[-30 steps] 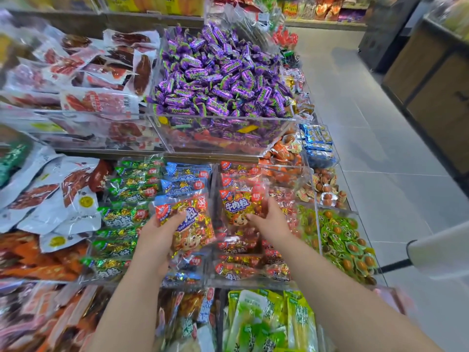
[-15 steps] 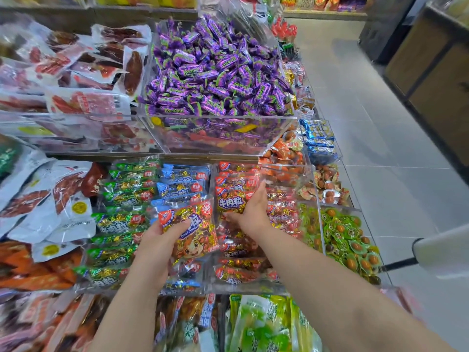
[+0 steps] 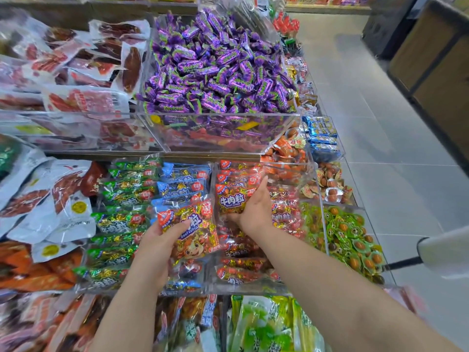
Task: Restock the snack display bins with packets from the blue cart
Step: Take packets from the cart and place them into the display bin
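Note:
My left hand (image 3: 158, 246) grips an orange beef-cube packet (image 3: 194, 232) with a cartoon cow, held above the clear bin of blue packets (image 3: 182, 180). My right hand (image 3: 255, 208) holds another orange beef-cube packet (image 3: 232, 196) upright at the back of the clear bin of orange packets (image 3: 243, 265), against the row standing there. The blue cart is out of view.
Green packets (image 3: 121, 196) fill the bin to the left. A raised clear bin of purple candies (image 3: 215, 69) overhangs the back. Green-wrapped eggs (image 3: 347, 237) lie to the right, white meat pouches (image 3: 50, 199) to the left. A white handle (image 3: 444, 250) juts in over the tiled aisle.
My right hand has carried its packet away from me, up to the back of the orange bin. My left hand with its packet has barely shifted.

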